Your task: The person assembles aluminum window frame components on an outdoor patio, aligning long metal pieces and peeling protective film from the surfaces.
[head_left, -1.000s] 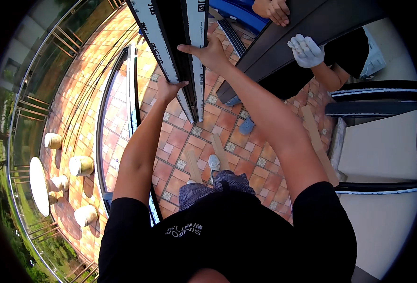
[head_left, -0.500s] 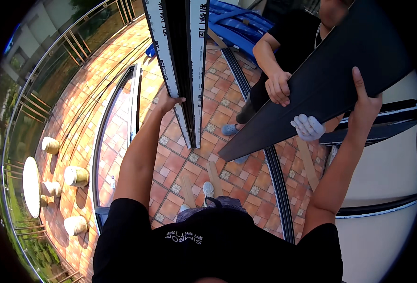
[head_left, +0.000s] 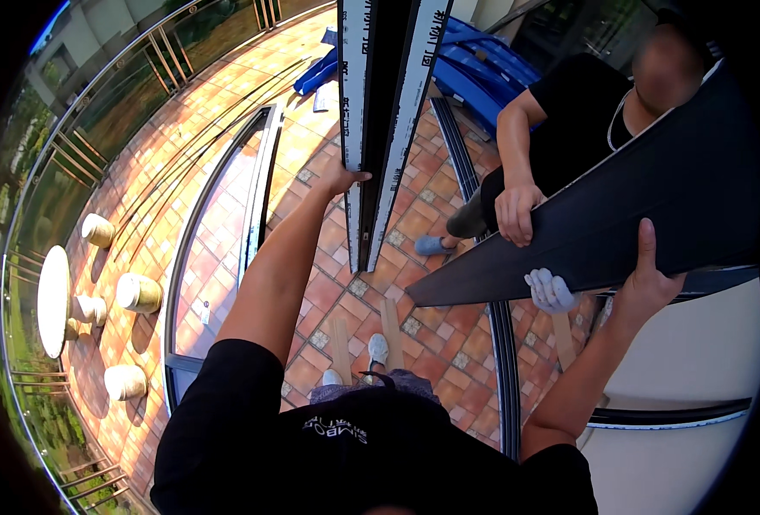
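My left hand (head_left: 346, 178) is closed round the edge of a long black frame profile (head_left: 386, 103) that stands upright, with white printed film strips along both sides. Its lower end is near the tiled floor; its upper end runs out of view. My right hand (head_left: 650, 279) grips the lower edge of a wide dark panel (head_left: 612, 206), thumb up on its face and fingers partly hidden behind. A co-worker across from me holds the same panel, with a bare hand (head_left: 517, 213) on the upper edge and a white-gloved hand (head_left: 550, 290) at the lower edge.
Dark rails (head_left: 502, 369) lie on the tiles beside my feet, with wooden strips (head_left: 391, 330) nearby. A glazed frame (head_left: 212, 206) lies to the left, near stone stools (head_left: 138, 293) and a round table (head_left: 53, 300). Blue wrapped material (head_left: 483, 64) is behind, a pale board (head_left: 689, 352) at right.
My view has shifted a little. The upright profile and my left hand now appear farther right. My right hand and its side of the panel have come lower; both holds are kept.
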`<state>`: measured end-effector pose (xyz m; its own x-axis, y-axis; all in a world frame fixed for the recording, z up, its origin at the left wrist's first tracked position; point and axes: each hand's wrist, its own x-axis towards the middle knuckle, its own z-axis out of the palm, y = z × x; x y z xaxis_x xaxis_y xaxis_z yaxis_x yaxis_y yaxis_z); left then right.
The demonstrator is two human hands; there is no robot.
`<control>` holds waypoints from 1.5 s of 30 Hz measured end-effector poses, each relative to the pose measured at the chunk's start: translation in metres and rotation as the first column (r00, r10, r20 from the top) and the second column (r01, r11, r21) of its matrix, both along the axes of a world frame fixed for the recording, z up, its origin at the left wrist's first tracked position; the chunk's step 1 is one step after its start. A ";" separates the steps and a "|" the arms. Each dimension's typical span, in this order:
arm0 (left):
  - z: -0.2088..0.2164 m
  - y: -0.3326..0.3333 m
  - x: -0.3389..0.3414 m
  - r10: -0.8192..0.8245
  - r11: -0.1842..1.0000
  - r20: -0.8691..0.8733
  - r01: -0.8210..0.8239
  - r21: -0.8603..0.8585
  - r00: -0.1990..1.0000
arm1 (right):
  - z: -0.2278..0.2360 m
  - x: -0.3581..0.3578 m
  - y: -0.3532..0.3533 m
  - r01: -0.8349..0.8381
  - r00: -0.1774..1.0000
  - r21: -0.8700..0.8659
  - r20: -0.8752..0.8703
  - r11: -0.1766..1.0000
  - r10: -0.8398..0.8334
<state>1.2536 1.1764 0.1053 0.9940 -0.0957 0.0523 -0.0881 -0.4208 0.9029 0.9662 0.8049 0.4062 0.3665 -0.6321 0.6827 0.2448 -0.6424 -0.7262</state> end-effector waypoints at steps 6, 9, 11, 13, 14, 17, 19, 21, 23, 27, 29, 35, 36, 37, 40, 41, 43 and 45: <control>-0.004 -0.008 0.001 0.037 0.999 0.038 -0.037 0.005 0.999 | -0.026 -0.039 -0.025 0.059 0.997 -0.069 0.048 0.996 -0.056; -0.006 -0.016 -0.001 0.039 0.998 0.047 -0.042 0.045 0.998 | -0.038 -0.060 -0.042 0.017 0.998 -0.042 0.058 0.999 -0.015; -0.008 -0.019 0.005 0.043 0.999 0.059 -0.043 0.012 0.997 | -0.040 -0.069 -0.045 0.036 0.998 -0.005 0.057 0.999 -0.035; -0.017 -0.008 0.011 0.044 0.999 0.086 -0.044 -0.003 0.995 | -0.043 -0.070 -0.045 -0.024 0.995 -0.027 0.095 0.999 0.027; -0.024 -0.006 0.016 0.041 0.999 0.063 -0.042 0.008 0.997 | -0.044 -0.070 -0.044 -0.021 0.996 -0.027 0.089 0.999 0.024; -0.028 -0.024 0.014 0.045 0.998 0.060 -0.047 0.029 0.997 | -0.045 -0.074 -0.033 -0.040 0.993 -0.033 0.114 0.999 0.043; -0.032 -0.029 0.010 0.058 0.997 0.091 -0.062 0.043 0.994 | -0.047 -0.075 -0.025 -0.119 0.984 0.009 0.134 0.993 0.117; -0.037 -0.028 0.009 0.290 0.952 0.041 -0.293 0.085 0.956 | -0.049 -0.070 -0.012 -0.123 0.987 -0.031 0.102 0.992 0.126; -0.014 -0.077 -0.023 0.562 0.825 0.160 -0.564 -0.037 0.812 | -0.046 -0.069 0.002 -0.118 0.992 -0.089 0.045 0.989 0.122; 0.100 -0.132 -0.140 0.098 0.923 0.442 0.085 -0.376 0.891 | -0.046 -0.056 0.051 -0.189 0.975 -0.152 0.093 0.970 0.204; 0.161 -0.122 -0.205 -0.073 0.898 0.608 0.318 -0.306 0.791 | -0.045 -0.046 0.081 -0.238 0.959 -0.185 0.107 0.953 0.261; 0.280 -0.104 -0.306 -0.249 0.935 0.738 0.354 0.015 0.627 | -0.074 -0.040 0.144 -0.349 0.929 -0.122 0.083 0.929 0.360; 0.281 -0.106 -0.308 -0.211 0.928 0.717 0.367 -0.068 0.665 | -0.079 -0.045 0.149 -0.508 0.847 -0.105 0.117 0.855 0.518; 0.279 -0.090 -0.314 -0.106 0.947 0.664 0.279 -0.159 0.740 | -0.073 -0.054 0.167 -0.366 0.919 -0.473 -0.045 0.802 0.392; 0.261 -0.071 -0.312 0.105 0.891 0.632 0.210 -0.403 0.768 | -0.094 -0.058 0.166 -0.644 0.752 -0.432 -0.211 0.631 0.624; 0.263 -0.060 -0.317 0.150 0.864 0.622 0.204 -0.460 0.769 | -0.095 -0.052 0.162 -0.682 0.681 -0.504 -0.172 0.530 0.712; 0.250 -0.039 -0.325 0.168 0.866 0.586 0.164 -0.471 0.793 | -0.124 -0.028 0.152 -0.853 0.436 -0.339 -0.043 0.397 0.899; 0.240 -0.012 -0.339 0.158 0.893 0.536 0.112 -0.437 0.829 | -0.148 0.002 0.156 -0.932 0.359 -0.047 -0.009 0.358 0.933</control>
